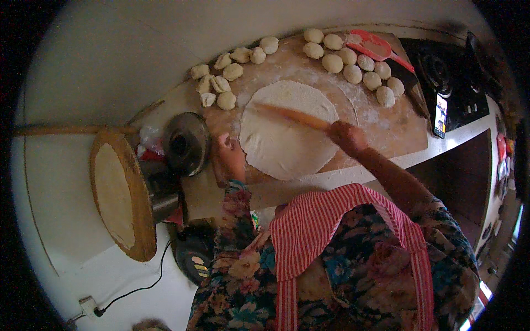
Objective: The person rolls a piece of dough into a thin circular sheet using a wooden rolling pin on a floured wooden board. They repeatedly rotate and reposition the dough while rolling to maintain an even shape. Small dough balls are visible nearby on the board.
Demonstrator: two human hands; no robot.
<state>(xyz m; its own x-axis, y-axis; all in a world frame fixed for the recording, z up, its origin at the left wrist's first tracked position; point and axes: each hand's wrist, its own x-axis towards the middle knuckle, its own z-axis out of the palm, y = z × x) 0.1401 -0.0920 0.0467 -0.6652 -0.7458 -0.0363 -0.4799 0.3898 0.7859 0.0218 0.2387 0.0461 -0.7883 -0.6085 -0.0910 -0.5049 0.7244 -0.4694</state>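
A large round sheet of rolled dough (290, 140) lies flat on a floured wooden board (385, 132). My right hand (348, 136) grips one end of a wooden rolling pin (298, 117), which reaches over the upper part of the sheet and looks blurred. Beside the sheet's left edge is my left hand (232, 155), near the board's left side, with its fingers partly curled and nothing visible in them. Several dough balls (332, 63) sit at the board's back right, and several rougher dough pieces (232, 72) at its back left.
A red plastic scoop (374, 46) rests behind the right dough balls. Right of the board are a black stovetop (459, 91) and a lit phone (440, 116). Leftward stand a dark metal lid (186, 143) and a round woven tray bearing a pale flat sheet (145, 223).
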